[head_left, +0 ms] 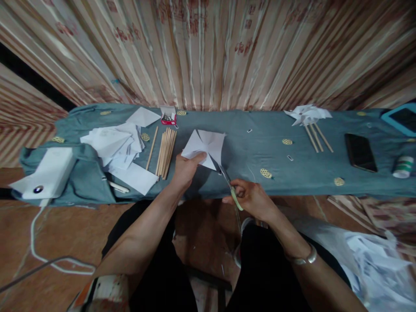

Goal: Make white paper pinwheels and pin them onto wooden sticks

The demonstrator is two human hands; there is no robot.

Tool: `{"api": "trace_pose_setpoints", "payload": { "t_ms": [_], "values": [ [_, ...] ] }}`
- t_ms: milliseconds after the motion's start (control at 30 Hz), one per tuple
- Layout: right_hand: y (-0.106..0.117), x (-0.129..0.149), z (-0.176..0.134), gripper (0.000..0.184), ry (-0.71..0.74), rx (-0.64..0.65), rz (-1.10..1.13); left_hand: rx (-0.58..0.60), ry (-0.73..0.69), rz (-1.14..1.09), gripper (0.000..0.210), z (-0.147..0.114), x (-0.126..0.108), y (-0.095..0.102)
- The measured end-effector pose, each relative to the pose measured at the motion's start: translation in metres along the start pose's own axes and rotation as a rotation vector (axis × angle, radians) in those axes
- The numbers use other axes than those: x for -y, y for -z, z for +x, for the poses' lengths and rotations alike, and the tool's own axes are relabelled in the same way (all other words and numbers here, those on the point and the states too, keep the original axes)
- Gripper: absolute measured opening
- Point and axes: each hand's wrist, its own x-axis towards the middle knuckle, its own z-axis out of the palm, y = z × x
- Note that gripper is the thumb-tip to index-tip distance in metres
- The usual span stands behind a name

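Observation:
My left hand (187, 167) pinches a white square of paper (212, 141) by its near left corner. Slits run in from the paper's corners toward its middle. My right hand (248, 197) grips a pair of scissors (236, 198) with light green handles. The blades meet the paper at its near right corner, along one of the slits. Just left of my left hand lies a row of wooden sticks (166, 151), with one stick (152, 148) apart from them. A small red and white box (168, 117) with shiny metal bits inside stands behind the sticks.
A heap of white paper squares (113, 143) and a white device (53, 171) with a cable are at left. Paper pinwheels (308, 115) on sticks, a dark phone (360, 151) and a white-green roll (403, 167) are at right. A bag of paper scraps (377, 264) sits on the floor.

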Motion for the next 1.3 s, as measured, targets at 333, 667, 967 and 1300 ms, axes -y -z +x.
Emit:
{"api": "trace_pose_setpoints", "payload": {
  "t_ms": [333,667,967,1300],
  "values": [
    [0.047,-0.009,0.004,0.04,-0.255,-0.3,-0.901,0.066,0.019,0.103,0.028,-0.008,0.015,0.0],
    [0.038,0.012,0.035,0.036,-0.214,-0.317,-0.899,0.367,-0.153,0.539,0.032,-0.011,0.027,0.01],
    [0.037,0.014,0.053,0.041,-0.235,-0.308,-0.85,0.281,-0.19,0.612,0.072,-0.011,0.016,0.026],
    [0.045,0.016,0.048,0.029,-0.283,-0.257,-0.91,0.402,-0.354,0.842,0.038,-0.013,0.008,0.047]
  ]
}}
